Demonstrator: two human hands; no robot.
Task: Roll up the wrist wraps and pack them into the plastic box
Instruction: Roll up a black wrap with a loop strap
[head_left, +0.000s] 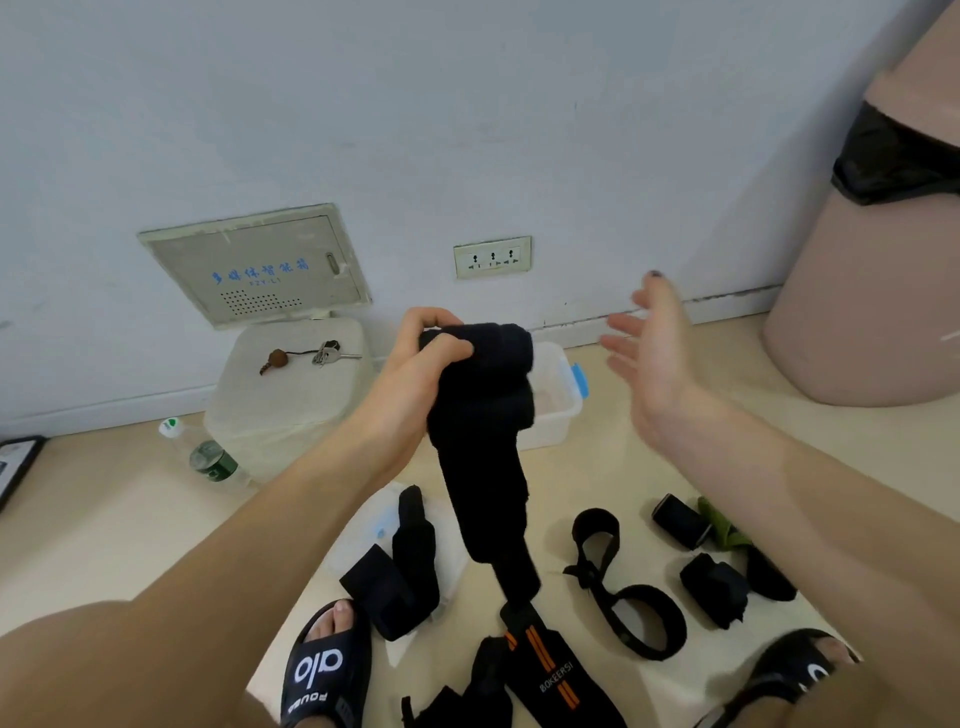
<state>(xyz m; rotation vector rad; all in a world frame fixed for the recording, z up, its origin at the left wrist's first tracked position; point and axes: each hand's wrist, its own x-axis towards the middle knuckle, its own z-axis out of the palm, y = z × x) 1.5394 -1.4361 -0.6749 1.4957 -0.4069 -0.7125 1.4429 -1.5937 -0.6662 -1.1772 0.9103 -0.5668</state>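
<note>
Held up at centre by the left hand (421, 358), fingers curled round the top of a black wrist wrap (485, 441), long axis hanging toward 6 o'clock. At 3 o'clock of it, apart, right hand (657, 353) spread, palm facing the wrap. Just behind the wrap at 1 o'clock, plastic box (558, 400) on the floor, nearer the left hand.

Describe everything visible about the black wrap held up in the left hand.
The long black fabric wrist wrap hangs from the left hand, whose fingers curl round its partly rolled upper end. It looks soft and thick. It drapes downward in front of the clear plastic box, narrowing toward its lower end, which reaches the black-and-orange striped strap on the floor. The open right hand is apart from it.
</note>
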